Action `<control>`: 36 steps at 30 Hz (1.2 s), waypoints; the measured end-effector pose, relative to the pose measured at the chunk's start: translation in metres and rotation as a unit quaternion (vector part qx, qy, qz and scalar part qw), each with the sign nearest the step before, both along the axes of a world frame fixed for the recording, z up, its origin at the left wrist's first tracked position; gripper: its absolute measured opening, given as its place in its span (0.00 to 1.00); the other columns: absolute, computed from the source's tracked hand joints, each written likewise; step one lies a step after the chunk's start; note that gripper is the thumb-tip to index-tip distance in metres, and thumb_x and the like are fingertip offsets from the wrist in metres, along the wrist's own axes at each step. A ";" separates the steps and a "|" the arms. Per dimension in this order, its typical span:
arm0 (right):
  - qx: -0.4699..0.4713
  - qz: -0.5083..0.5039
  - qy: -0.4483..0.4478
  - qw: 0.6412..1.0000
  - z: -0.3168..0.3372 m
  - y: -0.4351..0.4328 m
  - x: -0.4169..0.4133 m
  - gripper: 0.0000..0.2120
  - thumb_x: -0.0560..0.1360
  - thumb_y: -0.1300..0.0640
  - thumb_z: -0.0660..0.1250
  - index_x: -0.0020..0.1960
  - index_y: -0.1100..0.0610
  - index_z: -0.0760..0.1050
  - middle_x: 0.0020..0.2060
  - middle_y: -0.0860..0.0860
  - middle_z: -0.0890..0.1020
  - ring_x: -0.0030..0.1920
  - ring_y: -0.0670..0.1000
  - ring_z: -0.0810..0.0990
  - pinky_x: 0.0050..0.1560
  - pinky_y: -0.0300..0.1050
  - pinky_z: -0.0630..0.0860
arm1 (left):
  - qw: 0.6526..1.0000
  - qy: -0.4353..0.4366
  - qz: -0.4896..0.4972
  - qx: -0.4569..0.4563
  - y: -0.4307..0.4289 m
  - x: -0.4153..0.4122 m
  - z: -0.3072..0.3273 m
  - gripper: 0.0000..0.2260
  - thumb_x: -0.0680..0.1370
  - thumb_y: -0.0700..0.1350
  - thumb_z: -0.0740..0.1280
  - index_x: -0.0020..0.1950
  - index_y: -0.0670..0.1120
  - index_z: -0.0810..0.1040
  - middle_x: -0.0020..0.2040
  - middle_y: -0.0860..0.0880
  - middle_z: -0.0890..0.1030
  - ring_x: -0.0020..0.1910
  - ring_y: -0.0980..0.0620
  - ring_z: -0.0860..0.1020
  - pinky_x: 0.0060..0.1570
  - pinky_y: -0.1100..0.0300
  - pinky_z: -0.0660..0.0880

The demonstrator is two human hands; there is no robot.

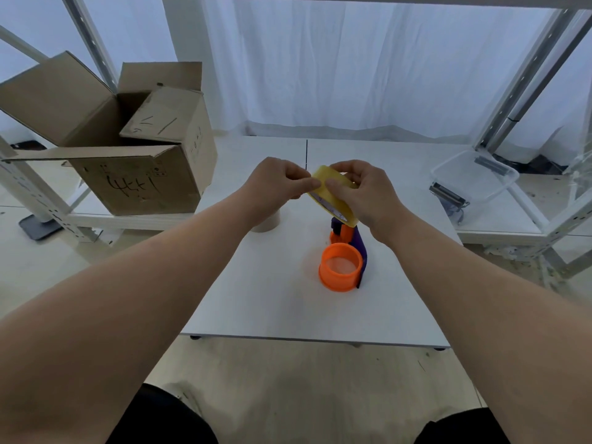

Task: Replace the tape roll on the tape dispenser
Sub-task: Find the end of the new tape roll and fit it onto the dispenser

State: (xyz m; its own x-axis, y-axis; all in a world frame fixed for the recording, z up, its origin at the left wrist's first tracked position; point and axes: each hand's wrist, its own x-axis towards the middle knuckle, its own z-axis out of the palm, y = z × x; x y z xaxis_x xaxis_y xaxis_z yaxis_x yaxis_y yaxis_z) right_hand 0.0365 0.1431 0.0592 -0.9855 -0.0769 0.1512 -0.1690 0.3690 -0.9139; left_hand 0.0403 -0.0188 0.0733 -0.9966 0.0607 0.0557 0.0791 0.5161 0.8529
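A yellowish tape roll [323,179] is held up in the air over the table, tilted. My right hand [362,193] grips it from the right, thumb on its outer face. My left hand [278,184] pinches its left edge with fingertips. Below the roll, the tape dispenser [347,251] lies on the white table [256,299]: a purple frame with an empty orange hub ring [341,267] facing up. A cream-coloured roll or core [267,222] stands on the table under my left wrist, mostly hidden.
An open cardboard box [137,161] stands at the back left on a low white shelf. A clear plastic bin [474,181] with small metal parts sits at the back right. White metal rack posts [519,91] frame both sides.
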 end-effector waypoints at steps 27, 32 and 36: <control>0.117 0.105 0.056 0.986 0.005 -0.018 0.006 0.22 0.73 0.62 0.64 0.67 0.56 0.71 0.53 0.49 0.75 0.52 0.47 0.73 0.44 0.30 0.70 | 0.987 -0.143 0.030 0.071 -0.027 -0.007 0.013 0.04 0.72 0.40 0.72 0.46 0.41 0.80 0.41 0.45 0.81 0.38 0.52 0.79 0.44 0.63 0.80; 0.115 0.127 0.024 0.985 0.009 -0.012 0.005 0.20 0.73 0.63 0.66 0.65 0.55 0.74 0.53 0.47 0.76 0.52 0.46 0.73 0.43 0.30 0.70 | 0.986 -0.160 0.033 0.018 -0.029 -0.007 0.014 0.04 0.73 0.41 0.71 0.46 0.41 0.81 0.38 0.45 0.79 0.33 0.54 0.74 0.34 0.67 0.77; 0.084 0.139 -0.024 0.986 0.014 0.000 0.001 0.16 0.72 0.60 0.70 0.60 0.56 0.78 0.53 0.50 0.81 0.50 0.43 0.78 0.47 0.32 0.74 | 0.980 -0.196 0.030 0.002 -0.026 -0.006 0.012 0.06 0.73 0.40 0.71 0.47 0.39 0.82 0.34 0.44 0.75 0.29 0.53 0.69 0.30 0.64 0.71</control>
State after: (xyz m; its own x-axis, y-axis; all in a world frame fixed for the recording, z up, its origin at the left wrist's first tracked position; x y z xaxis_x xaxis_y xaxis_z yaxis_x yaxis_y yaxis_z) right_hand 0.0371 0.1434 0.0732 -0.9289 -0.3643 0.0662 -0.2420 0.4621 -0.8532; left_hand 0.0346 -0.0451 0.0852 -0.9434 0.0016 -0.3316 -0.2851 0.5066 0.8137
